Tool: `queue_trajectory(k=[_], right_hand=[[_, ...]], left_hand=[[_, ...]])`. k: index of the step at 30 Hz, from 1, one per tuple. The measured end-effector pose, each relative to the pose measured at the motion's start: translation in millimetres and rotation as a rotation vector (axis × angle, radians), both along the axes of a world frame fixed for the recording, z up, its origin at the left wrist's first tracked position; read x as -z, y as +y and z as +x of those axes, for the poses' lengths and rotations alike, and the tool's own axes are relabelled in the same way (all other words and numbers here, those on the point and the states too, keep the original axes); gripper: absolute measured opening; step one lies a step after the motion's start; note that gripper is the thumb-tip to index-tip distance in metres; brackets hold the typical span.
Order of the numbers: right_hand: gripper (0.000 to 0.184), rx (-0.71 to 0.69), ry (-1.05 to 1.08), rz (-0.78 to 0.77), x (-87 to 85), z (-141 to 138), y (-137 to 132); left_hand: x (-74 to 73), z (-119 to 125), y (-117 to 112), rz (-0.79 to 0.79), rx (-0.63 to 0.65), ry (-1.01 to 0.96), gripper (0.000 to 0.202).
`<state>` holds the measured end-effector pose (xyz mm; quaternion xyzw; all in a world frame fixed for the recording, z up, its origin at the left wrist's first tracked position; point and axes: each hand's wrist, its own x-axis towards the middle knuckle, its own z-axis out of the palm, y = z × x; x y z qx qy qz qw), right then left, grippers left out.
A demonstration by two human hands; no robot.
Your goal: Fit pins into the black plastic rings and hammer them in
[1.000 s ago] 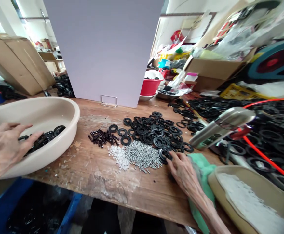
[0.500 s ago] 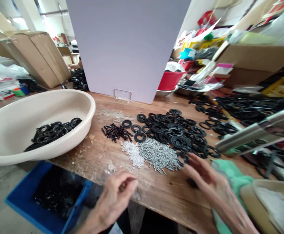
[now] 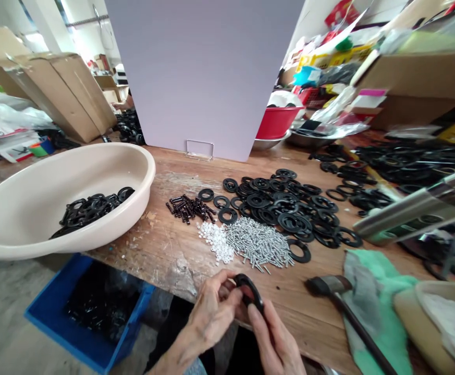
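A black plastic ring (image 3: 254,292) is held on edge between my two hands, just over the front edge of the wooden table. My left hand (image 3: 216,308) has its fingers curled and closed at the ring's left side; whether they also hold something small is hidden. On the lower right side of the ring, my right hand (image 3: 276,336) pinches it between thumb and fingers. Beyond them lie silver screws (image 3: 260,244), small white plastic pieces (image 3: 216,240), dark short pins (image 3: 190,207) and a heap of black rings (image 3: 284,205). One loose ring (image 3: 299,251) is beside the screws.
A hammer (image 3: 362,333) rests on a green and grey cloth (image 3: 381,276) at right, near a beige container (image 3: 418,307). At left stands a cream basin (image 3: 106,156) with black parts. A blue crate (image 3: 74,344) is below. A grey panel (image 3: 207,78) rises behind.
My right hand has come from beside the ring heap to the front edge, bringing a black ring. My left hand has moved right to meet it. The hammer is now uncovered.
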<state>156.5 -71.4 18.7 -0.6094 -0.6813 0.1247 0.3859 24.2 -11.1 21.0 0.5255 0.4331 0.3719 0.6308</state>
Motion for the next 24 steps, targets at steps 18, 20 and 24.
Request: queue_trajectory(k=[18,20,24], right_hand=[[0.044,0.121,0.405,-0.351,15.0,7,20],[0.046,0.139,0.430,-0.442,18.3,6,19],[0.037,0.131,0.248,-0.351,17.8,6,19]], left_hand=[[-11.7,-21,19,0.423,0.029,0.717,0.015],[-6.6,-19,25,0.466,-0.019,0.811,0.013],[2.7,-9,40,0.537,-0.026,0.849,0.015]])
